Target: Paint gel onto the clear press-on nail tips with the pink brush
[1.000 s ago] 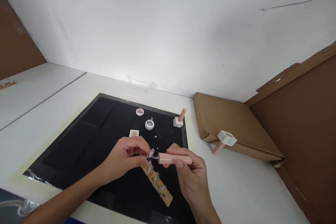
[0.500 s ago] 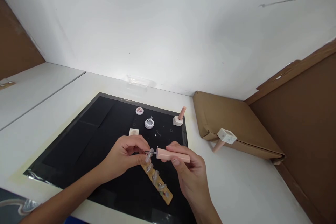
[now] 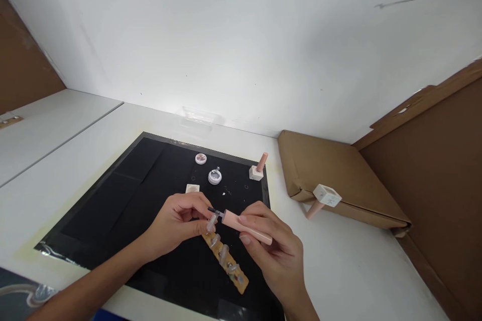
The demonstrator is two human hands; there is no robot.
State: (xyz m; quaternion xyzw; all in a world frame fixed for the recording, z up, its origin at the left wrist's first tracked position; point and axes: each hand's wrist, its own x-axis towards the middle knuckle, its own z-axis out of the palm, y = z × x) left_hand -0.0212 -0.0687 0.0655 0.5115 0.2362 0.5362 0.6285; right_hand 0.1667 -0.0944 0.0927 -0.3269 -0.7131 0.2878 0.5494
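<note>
- Gripping: right hand (image 3: 280, 253) closed around pink brush handle (image 3: 246, 227); dark brush tip (image 3: 214, 210) near the left fingertips.
- Left hand (image 3: 178, 221): thumb and fingers pinched at the far end of tan strip (image 3: 240, 282); exact contact cannot be told.
- Strip: over black mat (image 3: 116, 190), bearing clear pieces (image 3: 223, 255).
- Open round pot (image 3: 215, 177): on mat, beyond hands.

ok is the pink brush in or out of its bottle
Out: the pink brush is in the right hand, its stem and dark bristles bare near the left hand.
</note>
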